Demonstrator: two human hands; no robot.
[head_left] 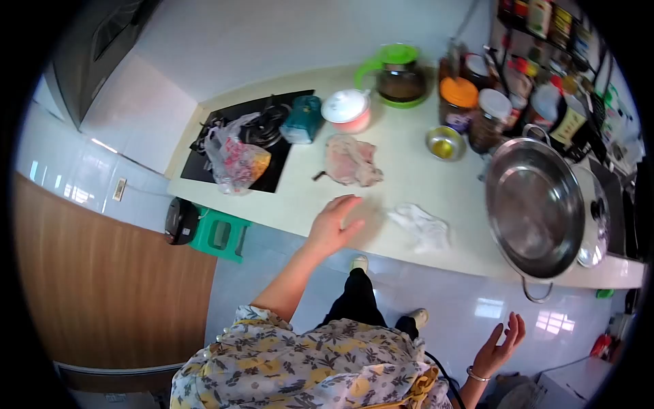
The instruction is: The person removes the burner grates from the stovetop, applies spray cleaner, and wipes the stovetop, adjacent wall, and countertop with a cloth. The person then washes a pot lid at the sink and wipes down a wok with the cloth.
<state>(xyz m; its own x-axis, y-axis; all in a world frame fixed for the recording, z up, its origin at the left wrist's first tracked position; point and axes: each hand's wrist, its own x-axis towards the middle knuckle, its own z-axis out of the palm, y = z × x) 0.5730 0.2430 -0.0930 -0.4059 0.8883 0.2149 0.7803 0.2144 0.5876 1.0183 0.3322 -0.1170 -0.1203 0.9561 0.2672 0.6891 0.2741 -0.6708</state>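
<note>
My left hand (332,226) hovers at the counter's front edge, fingers stretched and thumb apart, holding nothing. Just beyond it a pinkish-brown crumpled cloth (351,161) lies on the counter, with a small dark tab at its left. To the right of that hand is a crumpled white cloth (420,227). My right hand (501,344), with a bracelet at the wrist, hangs in the air below the counter on the right, fingers spread and nothing in it. Above it a large steel pot (536,204) stands near the counter's edge, its loop handle sticking out over the front.
A gas stove (272,146) on the left carries a plastic bag (235,160) and a teal pack (302,120). Behind are a lidded pink-white pot (346,112), a green-lidded glass jug (400,78), a small metal bowl (445,144) and several jars. A green stool (219,234) stands below.
</note>
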